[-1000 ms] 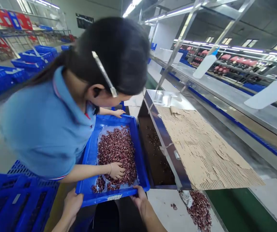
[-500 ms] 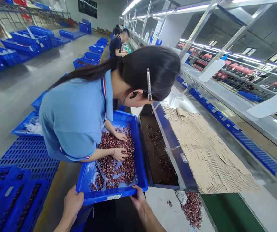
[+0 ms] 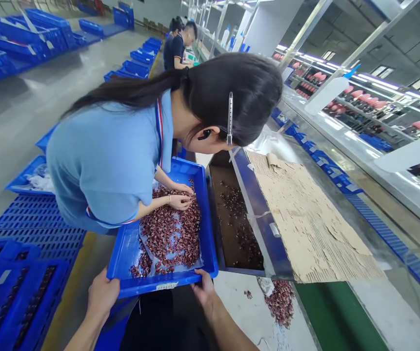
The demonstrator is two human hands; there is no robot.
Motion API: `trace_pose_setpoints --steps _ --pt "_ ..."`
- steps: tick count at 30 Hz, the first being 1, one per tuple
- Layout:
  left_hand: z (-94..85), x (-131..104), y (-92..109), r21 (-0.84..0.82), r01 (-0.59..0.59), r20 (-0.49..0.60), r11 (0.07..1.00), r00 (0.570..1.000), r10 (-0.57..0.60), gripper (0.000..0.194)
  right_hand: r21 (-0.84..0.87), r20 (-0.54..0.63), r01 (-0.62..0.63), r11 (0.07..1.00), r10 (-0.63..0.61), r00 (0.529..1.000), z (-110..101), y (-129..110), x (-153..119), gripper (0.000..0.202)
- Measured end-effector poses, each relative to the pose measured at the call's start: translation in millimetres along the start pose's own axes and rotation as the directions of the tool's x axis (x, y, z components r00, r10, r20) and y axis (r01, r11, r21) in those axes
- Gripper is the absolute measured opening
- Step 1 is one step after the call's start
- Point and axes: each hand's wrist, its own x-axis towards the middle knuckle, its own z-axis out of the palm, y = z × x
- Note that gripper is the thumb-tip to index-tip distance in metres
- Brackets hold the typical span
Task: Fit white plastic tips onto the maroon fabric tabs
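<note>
A blue plastic tray (image 3: 122,288) is gripped at its near corners by both my hands. My left hand (image 3: 103,292) is closed on the near left corner. My right hand (image 3: 204,291) clasps the near rim toward the right, thumb on top and fingers beneath. Many small dark-red and metallic parts (image 3: 173,234) lie in the tray on a pale plastic sheet. A co-worker in a light blue shirt (image 3: 100,161) leans over the tray, and that person's two hands (image 3: 181,196) are together among the parts at the far side.
Right of the tray is a metal-edged trough (image 3: 231,209) with scattered parts. Cardboard (image 3: 305,219) covers a panel beside it. A pile of parts (image 3: 281,302) lies on the white tabletop near a green belt (image 3: 336,312). Blue crates (image 3: 23,297) stand at lower left.
The co-worker's hands have drawn together over the parts at the tray's far side. The tray, still in both my hands, appears slightly further left and higher in view.
</note>
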Motion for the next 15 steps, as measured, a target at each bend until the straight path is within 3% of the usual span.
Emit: trace_pose_setpoints --steps 9,15 --pt "-8.3 0 7 0.053 0.042 0.006 0.998 0.999 -0.043 0.036 -0.043 -0.017 -0.009 0.999 0.008 1.0 5 -6 -1 0.042" --pt "1.0 6 -8 -0.007 0.003 -0.071 1.0 0.997 -0.004 0.034 -0.064 -0.045 0.001 0.998 -0.004 0.999 2 -5 3 0.041"
